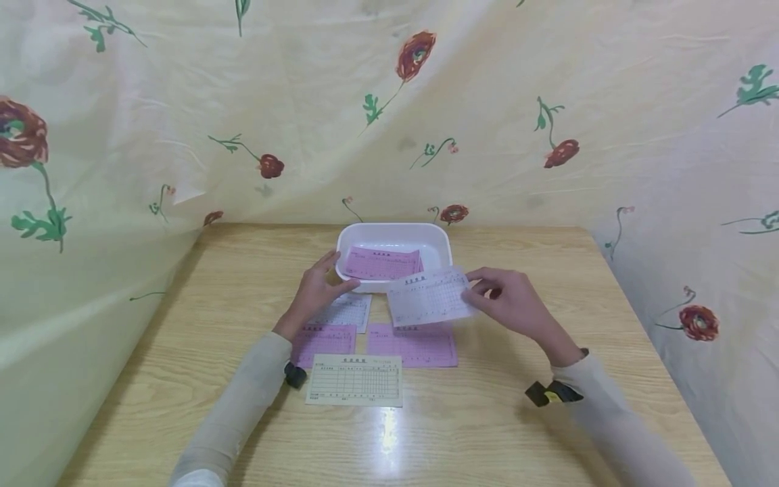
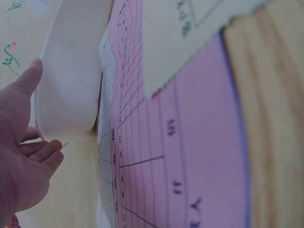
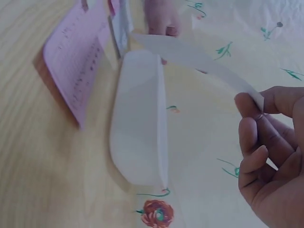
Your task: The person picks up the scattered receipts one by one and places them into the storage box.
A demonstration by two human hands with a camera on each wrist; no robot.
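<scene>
My right hand [image 1: 508, 297] pinches a white printed slip [image 1: 429, 297] by its right end, between thumb and fingers. The slip is tilted over the front edge of a white plastic box [image 1: 395, 228], and it bends in the right wrist view. Inside the box lies a pink slip [image 1: 382, 264]. At the box's front left corner, my left hand [image 1: 315, 291] holds the rim with thumb and fingers spread around it. Under the left hand lies another white slip [image 1: 343, 312], partly covered. The held slip overlaps part of a pink slip [image 1: 420, 346] on the table.
In front of the box, a second pink slip [image 1: 325, 341] and a cream slip [image 1: 355, 380] lie on the wooden table [image 1: 517, 419], edges overlapping. A flowered cloth [image 1: 341, 122] hangs close behind the box and along both sides.
</scene>
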